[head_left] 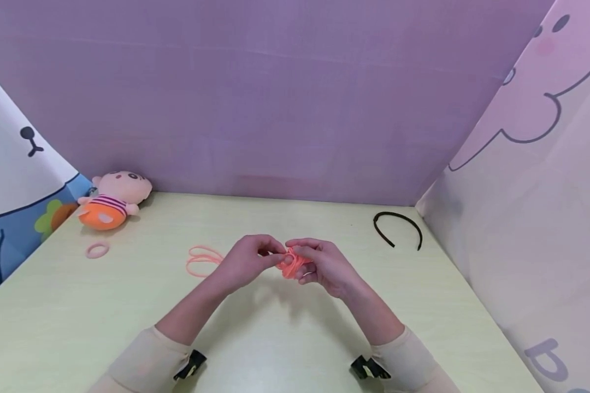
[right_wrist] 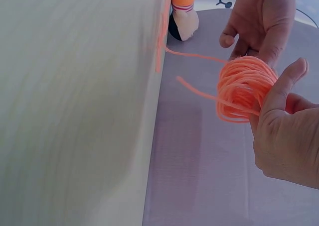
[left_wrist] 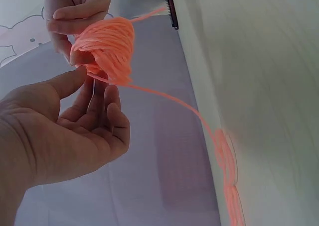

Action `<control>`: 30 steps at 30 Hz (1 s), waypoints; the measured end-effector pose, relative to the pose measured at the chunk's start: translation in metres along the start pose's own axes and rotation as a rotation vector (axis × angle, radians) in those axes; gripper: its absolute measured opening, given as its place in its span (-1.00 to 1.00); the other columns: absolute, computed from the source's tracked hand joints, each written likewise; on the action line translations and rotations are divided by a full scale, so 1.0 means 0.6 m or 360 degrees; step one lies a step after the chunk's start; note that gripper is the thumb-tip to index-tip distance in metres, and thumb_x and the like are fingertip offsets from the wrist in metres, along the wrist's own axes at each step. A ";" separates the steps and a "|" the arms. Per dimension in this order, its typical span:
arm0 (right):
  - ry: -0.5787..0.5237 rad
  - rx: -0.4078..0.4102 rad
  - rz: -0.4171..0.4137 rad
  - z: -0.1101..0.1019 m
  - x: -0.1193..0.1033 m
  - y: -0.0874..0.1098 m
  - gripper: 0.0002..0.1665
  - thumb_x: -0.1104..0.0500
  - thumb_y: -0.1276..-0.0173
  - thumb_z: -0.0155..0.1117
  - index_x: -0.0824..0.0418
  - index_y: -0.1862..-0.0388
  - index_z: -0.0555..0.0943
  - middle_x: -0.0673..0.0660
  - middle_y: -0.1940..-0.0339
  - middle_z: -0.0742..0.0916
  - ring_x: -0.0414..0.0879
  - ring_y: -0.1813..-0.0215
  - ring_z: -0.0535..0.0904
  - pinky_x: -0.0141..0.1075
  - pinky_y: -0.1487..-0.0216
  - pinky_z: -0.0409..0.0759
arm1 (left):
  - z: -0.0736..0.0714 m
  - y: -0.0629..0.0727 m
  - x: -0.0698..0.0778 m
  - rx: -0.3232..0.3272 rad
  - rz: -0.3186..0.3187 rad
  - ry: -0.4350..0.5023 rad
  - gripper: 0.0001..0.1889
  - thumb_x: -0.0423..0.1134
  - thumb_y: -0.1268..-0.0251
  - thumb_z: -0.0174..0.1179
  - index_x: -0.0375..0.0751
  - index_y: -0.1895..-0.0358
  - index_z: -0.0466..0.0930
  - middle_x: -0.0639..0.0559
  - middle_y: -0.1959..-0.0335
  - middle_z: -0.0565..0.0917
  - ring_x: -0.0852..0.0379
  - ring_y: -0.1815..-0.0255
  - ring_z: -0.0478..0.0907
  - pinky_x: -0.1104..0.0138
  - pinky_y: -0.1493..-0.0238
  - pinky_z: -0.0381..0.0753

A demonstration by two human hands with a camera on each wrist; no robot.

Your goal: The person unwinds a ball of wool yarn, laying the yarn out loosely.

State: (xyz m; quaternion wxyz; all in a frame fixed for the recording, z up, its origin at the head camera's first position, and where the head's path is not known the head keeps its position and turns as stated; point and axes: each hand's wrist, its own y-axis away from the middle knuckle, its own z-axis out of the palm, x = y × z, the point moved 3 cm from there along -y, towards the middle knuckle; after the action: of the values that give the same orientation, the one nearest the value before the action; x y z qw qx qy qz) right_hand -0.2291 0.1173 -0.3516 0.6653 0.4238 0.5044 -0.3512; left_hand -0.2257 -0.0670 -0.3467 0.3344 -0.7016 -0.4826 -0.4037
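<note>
A: What sort of place is this?
B: A pale, wood-grained table [head_left: 447, 311] against a purple backdrop [head_left: 295, 109]. A panel with a white cartoon animal [head_left: 15, 158] stands at the left, and a pale panel with a pink cartoon [head_left: 531, 103] at the right.

A: What's on the table?
B: A soft doll [head_left: 109, 203] sits in the far left corner, with a pink ring [head_left: 97, 256] just in front of it. Near the far right corner lies a black headband [head_left: 404, 216].

A: And the yarn?
B: The orange ball of yarn [head_left: 291, 266] is held above the middle of the table. One strand runs from it to loose loops [head_left: 205, 260] lying on the tabletop, left of the hands.

A: How are the hands?
B: The right hand [head_left: 328, 266] has its fingers curled round the ball. The left hand [head_left: 252, 257] pinches yarn at the ball's edge between thumb and fingers.
</note>
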 end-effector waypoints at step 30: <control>-0.0020 0.0054 -0.0043 -0.011 -0.005 0.000 -0.59 0.23 -0.54 0.17 0.33 -0.30 0.52 0.11 0.25 0.75 -0.19 0.59 0.61 -0.34 0.45 0.67 | -0.056 0.005 -0.043 0.0168 -0.0134 -0.0080 -0.96 -0.29 -0.45 0.22 -0.14 0.14 0.64 -0.15 0.20 0.64 0.03 0.28 0.48 0.23 0.27 0.48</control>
State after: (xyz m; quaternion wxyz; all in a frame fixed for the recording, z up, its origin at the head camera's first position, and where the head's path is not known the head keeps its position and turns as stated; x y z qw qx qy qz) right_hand -0.2322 0.1238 -0.3496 0.6563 0.4261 0.4998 -0.3713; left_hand -0.2366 -0.1073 -0.3546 0.3415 -0.6720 -0.5405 -0.3737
